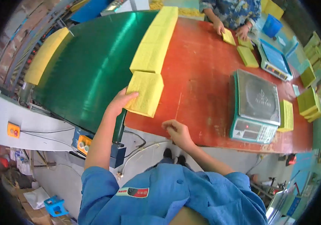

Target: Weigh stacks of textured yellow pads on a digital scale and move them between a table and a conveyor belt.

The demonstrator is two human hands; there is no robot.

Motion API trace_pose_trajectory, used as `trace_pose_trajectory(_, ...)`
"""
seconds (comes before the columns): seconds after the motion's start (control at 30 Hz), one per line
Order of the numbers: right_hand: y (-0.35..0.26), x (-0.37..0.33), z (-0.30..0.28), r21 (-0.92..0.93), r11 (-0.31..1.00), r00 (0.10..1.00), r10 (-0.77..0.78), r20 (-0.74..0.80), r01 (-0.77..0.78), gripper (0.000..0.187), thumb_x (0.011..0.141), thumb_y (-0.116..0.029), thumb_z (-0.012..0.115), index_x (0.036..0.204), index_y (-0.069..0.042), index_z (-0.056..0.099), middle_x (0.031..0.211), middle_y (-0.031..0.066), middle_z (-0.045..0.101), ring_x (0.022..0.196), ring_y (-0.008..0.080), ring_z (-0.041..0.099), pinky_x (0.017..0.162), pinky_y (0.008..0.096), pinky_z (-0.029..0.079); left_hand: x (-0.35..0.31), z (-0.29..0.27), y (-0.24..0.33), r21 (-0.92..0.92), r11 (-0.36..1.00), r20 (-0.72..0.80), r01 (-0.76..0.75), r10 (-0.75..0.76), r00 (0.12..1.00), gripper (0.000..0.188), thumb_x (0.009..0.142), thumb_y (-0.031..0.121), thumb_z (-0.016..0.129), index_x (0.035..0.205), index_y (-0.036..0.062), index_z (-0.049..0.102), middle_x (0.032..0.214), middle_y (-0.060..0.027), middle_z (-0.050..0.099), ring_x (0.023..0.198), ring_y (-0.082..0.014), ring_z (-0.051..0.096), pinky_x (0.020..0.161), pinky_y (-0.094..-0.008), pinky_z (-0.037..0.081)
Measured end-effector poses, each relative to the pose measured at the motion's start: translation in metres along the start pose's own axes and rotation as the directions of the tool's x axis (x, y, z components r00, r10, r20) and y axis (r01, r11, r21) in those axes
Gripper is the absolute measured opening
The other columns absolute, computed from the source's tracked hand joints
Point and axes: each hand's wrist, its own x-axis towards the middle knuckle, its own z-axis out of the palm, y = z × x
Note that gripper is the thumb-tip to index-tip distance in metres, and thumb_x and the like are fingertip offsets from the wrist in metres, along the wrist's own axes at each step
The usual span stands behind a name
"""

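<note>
A thick, rough-faced yellow block lies at the near left corner of the red tabletop, beside the green conveyor belt. My left hand grips it at its left side, thumb on the top face and the other fingers hidden behind. Just beyond, a long row of similar yellow blocks runs away along the seam between belt and table, its near end against the held block. My right hand hovers by the table's front edge, loosely curled, with a gap between thumb and fingers and nothing in it.
A digital scale stands right on the red table, with yellow blocks beside it. Across the table, a co-worker's hands handle yellow pieces near a second scale. Another yellow row edges the green belt.
</note>
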Motion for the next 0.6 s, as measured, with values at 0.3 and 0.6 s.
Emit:
trace_pose_trajectory(0.3,0.032,-0.139,-0.05,0.563,0.586,0.736,0.674,0.061,-0.583,0.033,0.09,-0.007,0.057,0.121,0.002,0.062,0.114,0.0134,0.068,0.104,0.0216,0.064,0.09,0.0327,0.051,-0.056,0.162,-0.021,0.189,0.949,0.59,-0.252,0.095,0.802,0.067,0.086,0.025,0.073,0.14,-0.0009,0.044,0.128,-0.01,0.06,0.112,-0.019,0.059,0.097,-0.0344,0.047)
trace_pose_trajectory(0.6,-0.068,-0.169,-0.129,0.71,0.673,0.946,0.322,-0.028,-0.208,0.057,0.094,-0.02,0.056,0.145,0.002,0.04,0.145,0.0138,0.047,0.136,0.0245,0.041,0.114,0.0377,0.03,-0.062,0.211,0.023,-0.021,0.996,0.627,0.083,-0.051,0.777,0.075,0.082,0.027,0.076,0.144,0.0006,0.041,0.13,-0.0095,0.059,0.119,-0.0191,0.056,0.1,-0.0351,0.045)
